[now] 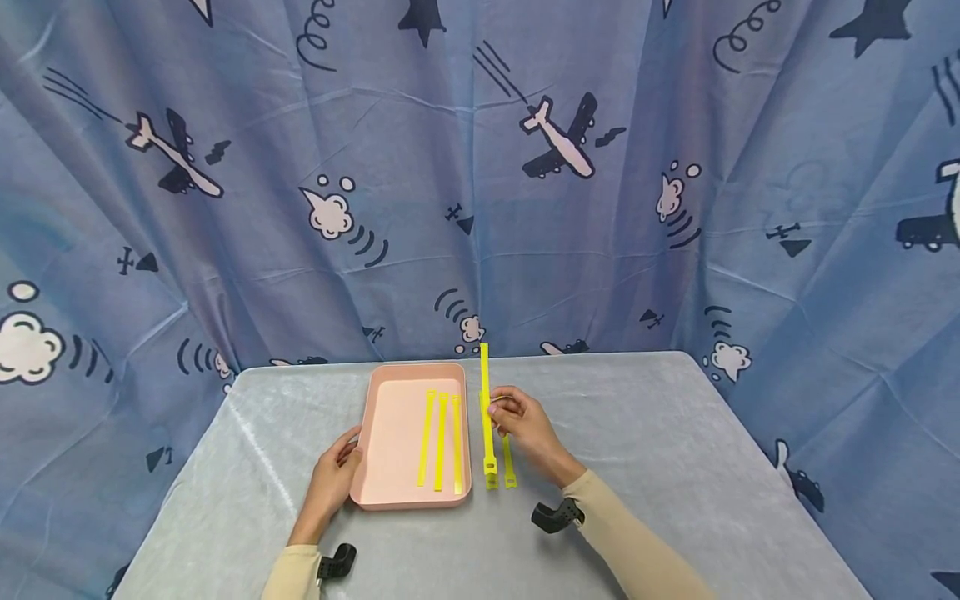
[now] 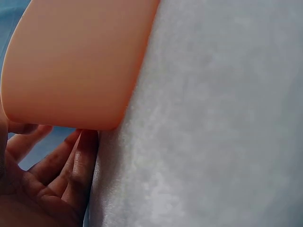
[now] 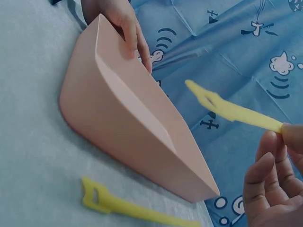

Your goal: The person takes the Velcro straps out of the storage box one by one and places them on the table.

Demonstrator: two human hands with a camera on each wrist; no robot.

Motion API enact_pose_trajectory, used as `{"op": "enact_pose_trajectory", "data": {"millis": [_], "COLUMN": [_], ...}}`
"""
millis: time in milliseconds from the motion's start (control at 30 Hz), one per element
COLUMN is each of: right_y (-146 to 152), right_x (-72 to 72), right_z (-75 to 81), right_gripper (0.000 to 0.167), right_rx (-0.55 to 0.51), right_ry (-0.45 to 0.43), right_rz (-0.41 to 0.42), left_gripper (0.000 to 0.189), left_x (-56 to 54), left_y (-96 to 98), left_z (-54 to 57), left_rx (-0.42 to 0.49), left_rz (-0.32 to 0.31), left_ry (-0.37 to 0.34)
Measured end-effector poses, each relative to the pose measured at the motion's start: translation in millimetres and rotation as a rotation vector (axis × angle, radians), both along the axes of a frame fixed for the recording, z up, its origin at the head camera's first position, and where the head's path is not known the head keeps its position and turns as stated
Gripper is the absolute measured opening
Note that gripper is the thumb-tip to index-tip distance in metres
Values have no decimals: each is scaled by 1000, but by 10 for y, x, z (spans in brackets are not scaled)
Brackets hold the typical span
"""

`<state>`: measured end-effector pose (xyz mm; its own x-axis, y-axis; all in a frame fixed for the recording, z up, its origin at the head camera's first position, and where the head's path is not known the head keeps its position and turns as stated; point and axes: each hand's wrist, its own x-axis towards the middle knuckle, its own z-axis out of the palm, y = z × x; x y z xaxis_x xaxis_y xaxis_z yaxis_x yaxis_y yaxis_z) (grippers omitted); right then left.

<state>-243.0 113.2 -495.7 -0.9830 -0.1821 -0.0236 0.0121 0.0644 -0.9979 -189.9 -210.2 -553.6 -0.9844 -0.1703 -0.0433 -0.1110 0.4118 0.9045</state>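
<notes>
My right hand (image 1: 531, 429) pinches one end-to-end yellow hook-and-loop cable tie (image 1: 485, 375) between thumb and fingertips, above the cloth just right of the pink tray (image 1: 414, 504). In the right wrist view this held tie (image 3: 227, 109) points its slotted head away from the fingers. Under and beside it, two more yellow ties (image 1: 510, 471) lie on the cloth; the held one partly covers one of them. Three yellow ties (image 1: 441, 442) lie side by side in the tray's right half. My left hand (image 1: 330, 479) holds the tray's left side, thumb at the rim.
Pale grey cloth (image 1: 615, 417) covers the table, with cloth surface on both sides of the tray. A blue patterned curtain (image 1: 420, 167) hangs behind the table's far edge. Black wrist mounts (image 1: 557, 517) sit on both forearms.
</notes>
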Motion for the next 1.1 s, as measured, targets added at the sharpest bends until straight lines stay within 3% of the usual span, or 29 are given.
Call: {"op": "enact_pose_trajectory", "data": {"millis": [333, 667, 1100], "right_y": [242, 533, 678], "right_x": [-6, -41, -83], "right_z": [-101, -185, -307], "right_gripper": [28, 32, 31], "right_rx": [10, 53, 138], "right_ry": [-7, -66, -125], "right_rz": [-1, -21, -49], "left_gripper": [44, 45, 44], "left_x": [-16, -3, -6], "left_y": [2, 19, 1], "left_z": [9, 4, -2], "left_rx": [10, 23, 19], "left_rz": [-4, -9, -12], "left_ry": [-16, -19, -25]}}
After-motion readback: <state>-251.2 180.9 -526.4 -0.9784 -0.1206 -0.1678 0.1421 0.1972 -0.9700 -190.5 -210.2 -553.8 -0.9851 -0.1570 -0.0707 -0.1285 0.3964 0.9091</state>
